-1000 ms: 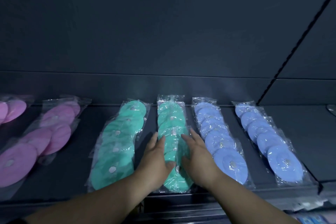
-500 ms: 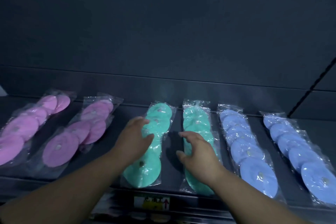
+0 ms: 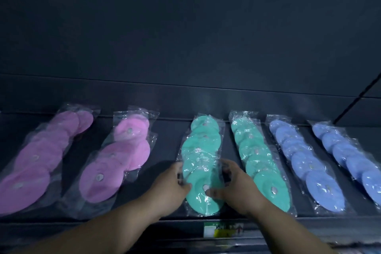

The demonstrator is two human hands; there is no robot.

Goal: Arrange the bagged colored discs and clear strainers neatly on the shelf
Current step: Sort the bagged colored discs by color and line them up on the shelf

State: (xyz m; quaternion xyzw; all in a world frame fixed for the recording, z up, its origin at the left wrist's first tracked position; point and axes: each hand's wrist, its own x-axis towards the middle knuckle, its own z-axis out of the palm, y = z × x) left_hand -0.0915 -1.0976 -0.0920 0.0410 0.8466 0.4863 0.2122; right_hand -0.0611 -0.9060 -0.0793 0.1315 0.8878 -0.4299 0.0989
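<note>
Six clear bags of coloured discs lie in rows on a dark shelf (image 3: 160,130). The left teal bag (image 3: 203,150) runs front to back at the middle. My left hand (image 3: 172,184) grips its left edge near the front, and my right hand (image 3: 233,186) grips its right edge, thumb on the front disc. A second teal bag (image 3: 259,159) lies just to the right. Two blue bags (image 3: 305,163) (image 3: 350,154) follow at the right. Two pink bags (image 3: 121,159) (image 3: 41,154) lie slanted at the left.
The shelf's dark back wall (image 3: 185,99) rises right behind the bags. A price label (image 3: 223,230) sits on the shelf's front rail below my hands. A dark diagonal edge (image 3: 358,97) runs at the far right.
Both hands left the right teal bag and moved left. They now hold the left teal bag by its two sides, and that bag lies straighter than before.
</note>
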